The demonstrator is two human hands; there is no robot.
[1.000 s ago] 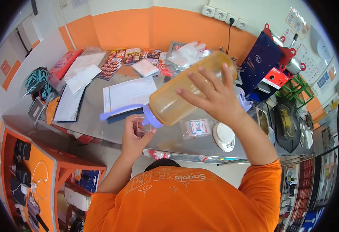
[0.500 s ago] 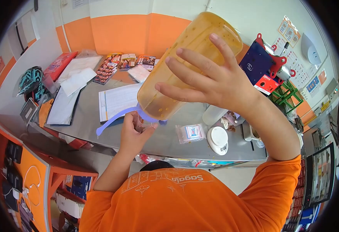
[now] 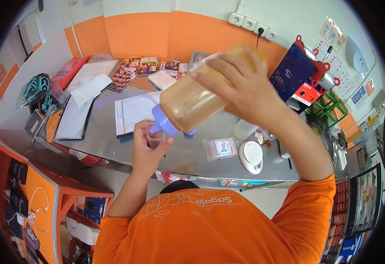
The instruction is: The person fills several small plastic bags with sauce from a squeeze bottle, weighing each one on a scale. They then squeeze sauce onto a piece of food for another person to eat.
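My right hand [image 3: 241, 86] grips a large translucent plastic bottle [image 3: 201, 99] with an amber tint, its base blurred by motion. The bottle is tilted steeply, its purple lid [image 3: 162, 121] low and pointing left. Below that lid, my left hand [image 3: 147, 147] pinches a small clear plastic cup or bag [image 3: 155, 137], with the lid's spout right at its opening. Another bit of purple [image 3: 190, 133] shows just right of the lid.
On the steel table [image 3: 109, 138] lie a printed sheet on a clipboard [image 3: 133, 110], a clear packet [image 3: 221, 148] and a white kitchen scale [image 3: 251, 157]. Leaflets [image 3: 124, 75] line the back. A dark blue machine [image 3: 291, 72] stands at the right.
The bottle has dropped lower and leans further over, with my right hand moving down alongside. A long purple handle on the lid has swung out of clear sight. My left hand stays nearly in place.
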